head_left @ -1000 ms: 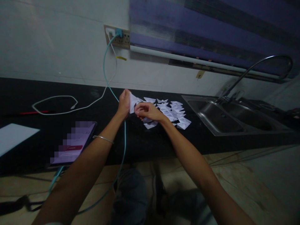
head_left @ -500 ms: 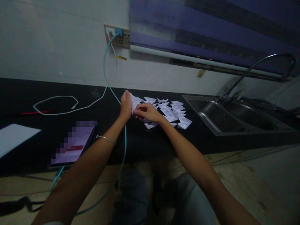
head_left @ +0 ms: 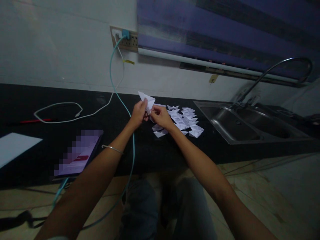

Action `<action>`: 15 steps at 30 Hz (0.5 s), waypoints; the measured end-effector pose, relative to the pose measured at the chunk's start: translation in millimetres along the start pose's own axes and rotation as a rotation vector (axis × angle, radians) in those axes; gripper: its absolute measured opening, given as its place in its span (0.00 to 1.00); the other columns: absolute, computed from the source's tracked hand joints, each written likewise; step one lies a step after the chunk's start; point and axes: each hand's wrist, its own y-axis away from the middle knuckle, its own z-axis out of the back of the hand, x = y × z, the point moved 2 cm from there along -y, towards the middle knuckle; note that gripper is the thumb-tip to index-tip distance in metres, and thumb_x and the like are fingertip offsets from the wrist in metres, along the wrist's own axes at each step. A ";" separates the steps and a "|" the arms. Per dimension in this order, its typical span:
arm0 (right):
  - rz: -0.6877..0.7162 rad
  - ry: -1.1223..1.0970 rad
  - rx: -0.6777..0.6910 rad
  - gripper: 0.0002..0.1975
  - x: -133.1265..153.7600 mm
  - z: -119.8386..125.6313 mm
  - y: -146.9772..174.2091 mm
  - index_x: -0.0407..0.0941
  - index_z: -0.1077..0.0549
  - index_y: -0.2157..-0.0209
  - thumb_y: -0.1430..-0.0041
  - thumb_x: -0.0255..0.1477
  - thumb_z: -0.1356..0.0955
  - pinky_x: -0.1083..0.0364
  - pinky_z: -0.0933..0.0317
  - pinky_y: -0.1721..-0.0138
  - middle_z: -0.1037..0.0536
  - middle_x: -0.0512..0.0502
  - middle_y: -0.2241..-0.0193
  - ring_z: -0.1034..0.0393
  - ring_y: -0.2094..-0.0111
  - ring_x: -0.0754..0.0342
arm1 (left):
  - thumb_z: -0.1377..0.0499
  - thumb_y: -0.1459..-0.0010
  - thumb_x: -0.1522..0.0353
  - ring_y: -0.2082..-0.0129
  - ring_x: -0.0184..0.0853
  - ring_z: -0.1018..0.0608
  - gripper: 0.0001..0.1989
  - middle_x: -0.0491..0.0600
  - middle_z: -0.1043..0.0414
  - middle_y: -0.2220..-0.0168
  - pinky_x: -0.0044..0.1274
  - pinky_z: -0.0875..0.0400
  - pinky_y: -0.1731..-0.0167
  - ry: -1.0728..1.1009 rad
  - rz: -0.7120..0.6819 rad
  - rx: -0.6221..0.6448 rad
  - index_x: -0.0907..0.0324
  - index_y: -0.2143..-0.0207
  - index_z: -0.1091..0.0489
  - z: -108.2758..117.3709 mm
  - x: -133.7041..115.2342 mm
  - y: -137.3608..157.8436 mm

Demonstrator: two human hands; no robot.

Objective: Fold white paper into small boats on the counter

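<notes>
Between my two hands is a piece of folded white paper point(head_left: 148, 100), its pointed corners spread up and to the right. My left hand point(head_left: 139, 112) grips its left side, thumb on the front face. The fingers of my right hand point(head_left: 160, 116) pinch its lower right edge. Several small folded paper boats point(head_left: 182, 121) lie close together on the black counter, just right of and partly behind my right hand, which hides some of them.
A metal double sink point(head_left: 232, 128) with a curved faucet is at the right. Left on the counter point(head_left: 112, 133) lie a tablet-like screen point(head_left: 86, 156), white sheets point(head_left: 17, 146), a red pen point(head_left: 35, 121) and a white cable point(head_left: 58, 103). A teal cable point(head_left: 134, 150) hangs over the front edge.
The folded paper has turned and now stands up with a point at the top left. My left hand has rotated and lowered; my right hand has shifted slightly right and up.
</notes>
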 end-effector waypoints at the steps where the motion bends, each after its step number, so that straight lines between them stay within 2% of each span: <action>1: -0.015 -0.054 -0.002 0.14 -0.3 1.6 -0.8 0.44 0.34 0.73 0.41 0.39 0.32 0.60 0.44 0.76 0.33 0.55 0.81 0.41 0.80 0.60 | 0.49 0.40 0.42 0.89 0.26 0.39 0.26 0.40 0.43 0.86 0.22 0.46 0.89 -0.013 0.004 0.067 0.55 0.72 0.39 -2.5 -2.4 2.4; 4: -0.054 -0.131 0.009 0.14 -1.7 5.3 -1.6 0.44 0.33 0.74 0.43 0.38 0.31 0.60 0.43 0.78 0.34 0.56 0.83 0.42 0.82 0.61 | 0.45 0.41 0.44 0.91 0.26 0.40 0.24 0.39 0.41 0.87 0.22 0.47 0.90 -0.050 -0.020 0.126 0.56 0.71 0.37 -5.3 -8.5 7.8; 9: -0.175 -0.298 0.114 0.18 -1.2 1.4 -0.2 0.44 0.33 0.70 0.37 0.45 0.37 0.59 0.35 0.73 0.26 0.50 0.76 0.32 0.77 0.59 | 0.48 0.37 0.48 0.88 0.27 0.38 0.23 0.41 0.40 0.87 0.22 0.48 0.88 -0.123 -0.113 0.019 0.56 0.73 0.37 1.7 -10.6 4.8; 11: -0.168 -0.261 0.036 0.19 1.1 -0.6 0.2 0.45 0.33 0.67 0.37 0.47 0.37 0.58 0.35 0.73 0.27 0.51 0.75 0.32 0.76 0.59 | 0.47 0.37 0.49 0.86 0.28 0.37 0.23 0.42 0.40 0.85 0.22 0.47 0.87 -0.159 -0.142 -0.065 0.56 0.75 0.38 6.0 -9.7 2.0; 15: -0.040 0.044 -0.249 0.16 7.7 -1.4 2.1 0.45 0.34 0.69 0.39 0.43 0.32 0.59 0.39 0.72 0.31 0.53 0.76 0.35 0.74 0.58 | 0.47 0.35 0.51 0.82 0.29 0.35 0.21 0.43 0.41 0.82 0.24 0.45 0.83 -0.197 -0.179 -0.160 0.55 0.75 0.39 9.3 -8.7 0.6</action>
